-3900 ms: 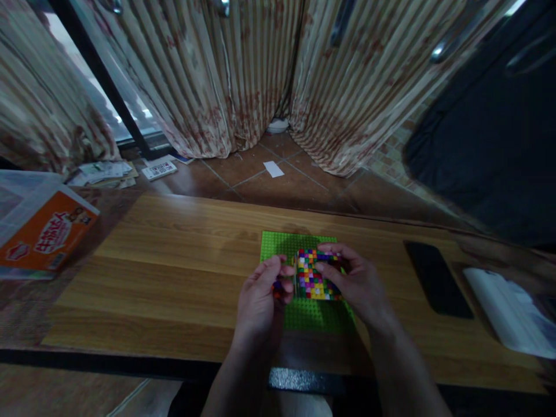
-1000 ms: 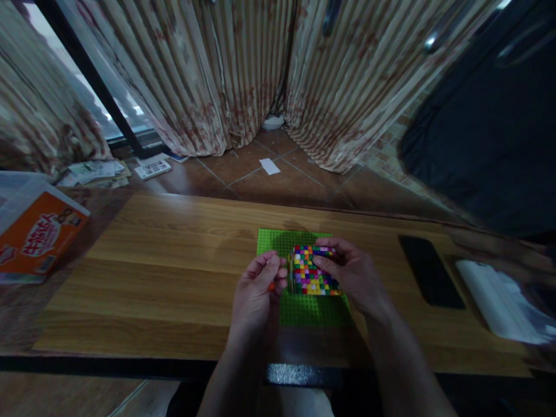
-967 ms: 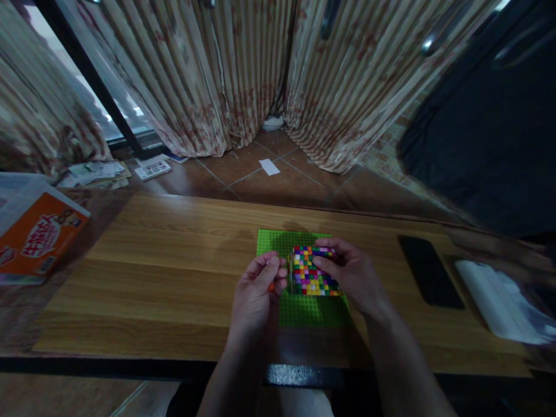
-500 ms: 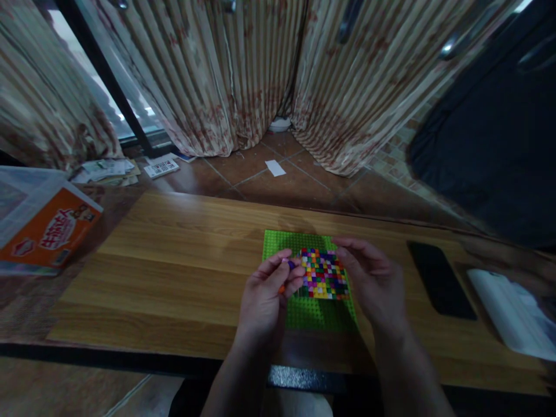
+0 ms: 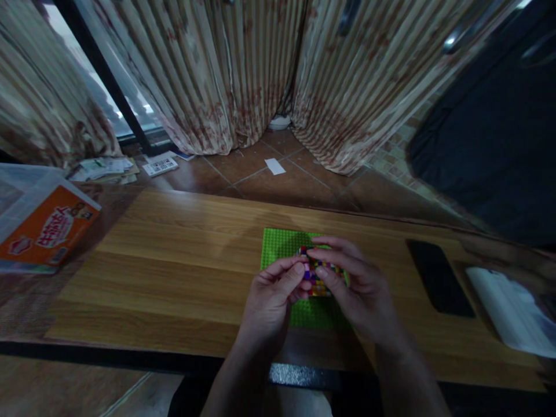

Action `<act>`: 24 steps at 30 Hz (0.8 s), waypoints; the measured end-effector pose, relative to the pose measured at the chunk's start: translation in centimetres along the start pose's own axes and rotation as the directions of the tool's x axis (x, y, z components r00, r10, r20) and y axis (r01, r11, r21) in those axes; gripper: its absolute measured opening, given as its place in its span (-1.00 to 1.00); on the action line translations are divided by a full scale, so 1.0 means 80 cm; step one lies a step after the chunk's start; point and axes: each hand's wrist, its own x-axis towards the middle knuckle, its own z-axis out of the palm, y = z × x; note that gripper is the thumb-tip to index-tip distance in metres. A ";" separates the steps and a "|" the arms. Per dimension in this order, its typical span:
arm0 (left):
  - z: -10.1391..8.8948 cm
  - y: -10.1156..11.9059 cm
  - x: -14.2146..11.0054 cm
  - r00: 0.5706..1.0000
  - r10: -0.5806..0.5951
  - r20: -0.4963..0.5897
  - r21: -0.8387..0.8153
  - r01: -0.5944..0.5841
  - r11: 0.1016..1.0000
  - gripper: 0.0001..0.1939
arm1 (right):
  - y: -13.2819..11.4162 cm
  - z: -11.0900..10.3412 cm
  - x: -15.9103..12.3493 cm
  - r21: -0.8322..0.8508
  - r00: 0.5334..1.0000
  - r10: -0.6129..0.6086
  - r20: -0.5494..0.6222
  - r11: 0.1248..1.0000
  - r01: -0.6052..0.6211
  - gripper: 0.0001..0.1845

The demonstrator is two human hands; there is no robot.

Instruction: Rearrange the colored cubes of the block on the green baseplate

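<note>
A bright green studded baseplate (image 5: 274, 240) lies on the wooden table. Many small coloured toy bricks (image 5: 320, 288) form a patch on it, partly covered by both hands. At the left side of that patch my left hand (image 5: 275, 289) is closed, thumb and fingers pinching a small purple brick (image 5: 306, 274). Over the patch's right part is my right hand (image 5: 356, 278), fingers bent and thumb apart from them. Its fingertips are close to the purple brick; whether they touch it I cannot tell.
A black phone (image 5: 438, 278) and a white soft packet (image 5: 508, 310) lie on the table's right. Off the left end stands a clear plastic box (image 5: 47, 226) with an orange label. Beyond the table are papers (image 5: 104, 169) on the floor and curtains (image 5: 243, 75).
My right hand has moved left over the bricks, towards my left hand. My left hand has shifted slightly right, its fingers closing more tightly. The orange brick seen in it before is now hidden.
</note>
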 end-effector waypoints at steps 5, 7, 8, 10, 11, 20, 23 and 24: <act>0.001 0.001 0.001 1.000 -0.006 -0.023 -0.024 0.005 1.000 -0.70 | -0.003 0.003 0.000 -0.013 0.999 -0.012 0.030 1.000 0.012 -0.70; 0.001 0.001 0.001 0.998 -0.022 -0.055 -0.028 0.021 0.999 -0.70 | -0.003 0.006 0.000 -0.005 1.000 -0.017 -0.005 1.000 0.017 -0.72; 0.001 0.001 0.001 0.998 -0.032 -0.061 -0.025 0.031 0.999 -0.69 | -0.004 0.007 0.001 -0.003 1.000 -0.024 -0.016 1.000 0.024 -0.74; 0.000 0.000 0.001 0.997 -0.048 -0.055 -0.018 0.047 0.999 -0.68 | -0.004 0.011 0.001 -0.001 0.999 -0.041 -0.020 0.999 0.041 -0.77; -0.001 0.000 0.002 0.998 -0.051 -0.048 -0.016 0.050 0.999 -0.67 | -0.005 0.012 0.001 0.001 0.999 -0.048 -0.025 0.999 0.048 -0.79; 0.000 0.001 -0.001 0.997 -0.068 0.024 0.027 0.067 0.997 -0.69 | -0.003 0.013 0.001 -0.006 0.997 -0.027 -0.068 1.000 0.027 -0.85; 0.000 0.000 -0.002 0.992 -0.088 0.091 0.096 0.079 0.992 -0.66 | -0.002 0.015 0.001 0.002 0.998 -0.021 -0.065 1.000 0.021 -0.87; -0.001 -0.001 -0.002 0.990 -0.091 0.105 0.100 0.080 0.992 -0.65 | -0.003 0.015 0.001 0.003 0.998 -0.016 -0.061 1.000 0.016 -0.87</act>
